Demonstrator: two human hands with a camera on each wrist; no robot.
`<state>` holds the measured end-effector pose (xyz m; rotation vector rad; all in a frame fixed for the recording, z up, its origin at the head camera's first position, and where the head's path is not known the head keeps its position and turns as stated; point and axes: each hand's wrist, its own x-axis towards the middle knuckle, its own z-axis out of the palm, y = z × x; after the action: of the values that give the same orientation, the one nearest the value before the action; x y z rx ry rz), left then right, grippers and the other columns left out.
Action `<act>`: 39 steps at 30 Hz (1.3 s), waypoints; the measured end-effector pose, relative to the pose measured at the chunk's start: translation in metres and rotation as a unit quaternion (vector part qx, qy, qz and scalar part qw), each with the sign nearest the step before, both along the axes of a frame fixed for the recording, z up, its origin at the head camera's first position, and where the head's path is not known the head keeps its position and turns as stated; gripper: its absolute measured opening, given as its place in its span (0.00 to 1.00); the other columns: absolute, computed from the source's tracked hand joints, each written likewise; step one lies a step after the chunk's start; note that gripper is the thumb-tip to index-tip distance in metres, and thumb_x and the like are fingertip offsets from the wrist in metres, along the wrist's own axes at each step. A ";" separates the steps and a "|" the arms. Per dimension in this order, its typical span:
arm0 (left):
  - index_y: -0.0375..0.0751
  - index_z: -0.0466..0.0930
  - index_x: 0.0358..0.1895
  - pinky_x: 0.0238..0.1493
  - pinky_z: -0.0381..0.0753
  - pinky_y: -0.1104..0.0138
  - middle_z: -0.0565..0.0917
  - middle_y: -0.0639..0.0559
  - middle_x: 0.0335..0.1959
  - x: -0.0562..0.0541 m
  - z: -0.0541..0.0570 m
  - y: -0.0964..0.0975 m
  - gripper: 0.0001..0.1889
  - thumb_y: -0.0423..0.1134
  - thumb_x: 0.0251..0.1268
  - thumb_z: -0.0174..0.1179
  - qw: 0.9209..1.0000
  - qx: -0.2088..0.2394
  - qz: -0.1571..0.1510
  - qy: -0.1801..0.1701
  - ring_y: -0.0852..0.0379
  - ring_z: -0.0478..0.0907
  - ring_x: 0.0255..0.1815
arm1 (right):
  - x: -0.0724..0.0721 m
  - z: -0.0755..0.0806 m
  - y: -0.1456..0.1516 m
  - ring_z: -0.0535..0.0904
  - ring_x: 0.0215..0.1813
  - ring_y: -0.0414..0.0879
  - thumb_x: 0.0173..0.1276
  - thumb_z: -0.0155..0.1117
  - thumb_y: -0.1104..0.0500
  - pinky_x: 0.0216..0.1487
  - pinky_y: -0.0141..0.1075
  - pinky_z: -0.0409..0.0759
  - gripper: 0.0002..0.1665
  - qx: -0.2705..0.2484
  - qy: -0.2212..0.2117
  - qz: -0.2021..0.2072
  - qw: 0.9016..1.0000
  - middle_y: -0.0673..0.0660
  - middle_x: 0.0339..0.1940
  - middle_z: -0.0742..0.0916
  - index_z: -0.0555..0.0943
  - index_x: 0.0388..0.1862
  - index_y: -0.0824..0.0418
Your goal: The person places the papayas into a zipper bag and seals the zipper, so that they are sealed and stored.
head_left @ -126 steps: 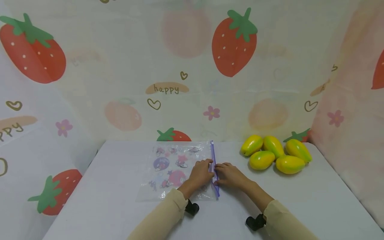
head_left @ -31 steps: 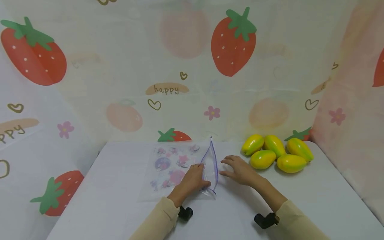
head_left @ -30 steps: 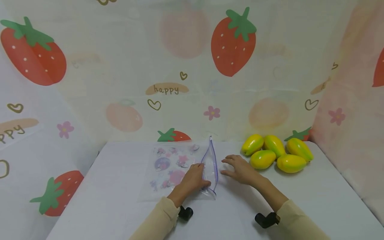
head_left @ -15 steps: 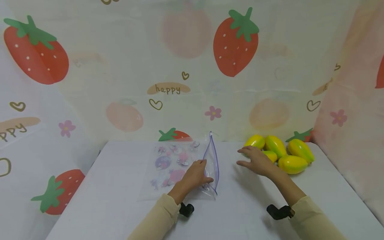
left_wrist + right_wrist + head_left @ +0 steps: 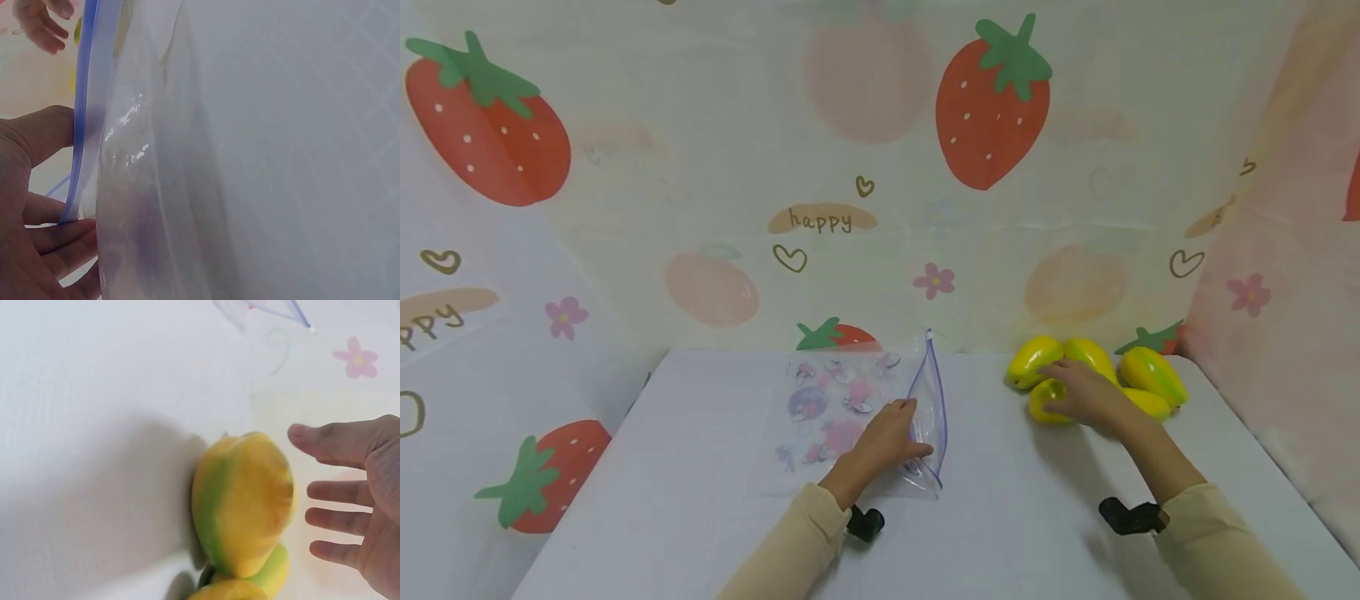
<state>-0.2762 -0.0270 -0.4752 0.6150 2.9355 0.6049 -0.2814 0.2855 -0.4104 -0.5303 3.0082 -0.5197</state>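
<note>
A clear zip bag point(image 5: 805, 437) with pink and purple prints lies on the table, its purple-edged mouth spread apart. My left hand point(image 5: 880, 442) grips the bag's near lip; in the left wrist view the thumb and fingers of that hand point(image 5: 19, 244) pinch the purple zip strip point(image 5: 82, 94). Over the front-left yellow-green mango point(image 5: 1045, 402) hovers my right hand point(image 5: 1093, 398), fingers spread. In the right wrist view this hand point(image 5: 381, 506) is slightly apart from the mango point(image 5: 244, 503). It partly hides the mangoes behind it in the head view.
Several other mangoes cluster at the table's back right, including one at the left point(image 5: 1033, 362) and one at the right point(image 5: 1153, 375). A strawberry-patterned cloth point(image 5: 880, 275) backs the white table point(image 5: 685, 500).
My right hand has left the bag's mouth and moved right to above the mangoes. The bag's zip edge, pressed together earlier, now gapes. My left hand stays on the bag.
</note>
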 end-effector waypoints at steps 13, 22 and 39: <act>0.29 0.63 0.70 0.68 0.70 0.55 0.71 0.35 0.67 -0.001 0.000 0.000 0.44 0.49 0.54 0.72 1.000 0.004 0.003 -0.009 0.42 0.70 0.68 | 0.001 -0.006 0.014 0.70 0.63 0.70 0.57 0.71 0.58 0.61 0.65 0.68 0.35 0.047 0.002 0.008 0.999 0.69 0.64 0.76 0.75 0.64 0.62; 0.30 0.63 0.70 0.68 0.70 0.54 0.71 0.36 0.68 -0.001 0.002 0.001 0.45 0.49 0.53 0.72 1.000 0.005 0.009 -0.017 0.42 0.70 0.68 | -0.007 -0.019 0.020 0.71 0.64 0.69 0.59 0.69 0.61 0.61 0.63 0.71 0.32 0.076 0.023 0.027 0.996 0.70 0.64 0.77 0.75 0.63 0.65; 0.31 0.63 0.71 0.68 0.70 0.56 0.71 0.37 0.68 -0.002 0.004 -0.001 0.45 0.48 0.53 0.72 1.000 -0.010 0.008 -0.010 0.43 0.70 0.68 | -0.010 -0.036 0.017 0.72 0.60 0.68 0.53 0.72 0.70 0.61 0.60 0.72 0.33 0.065 0.090 0.054 0.992 0.69 0.59 0.79 0.76 0.61 0.67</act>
<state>-0.2784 -0.0278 -0.4715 0.5798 2.9271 0.5792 -0.2915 0.3029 -0.4467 -0.7637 3.1301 -0.2798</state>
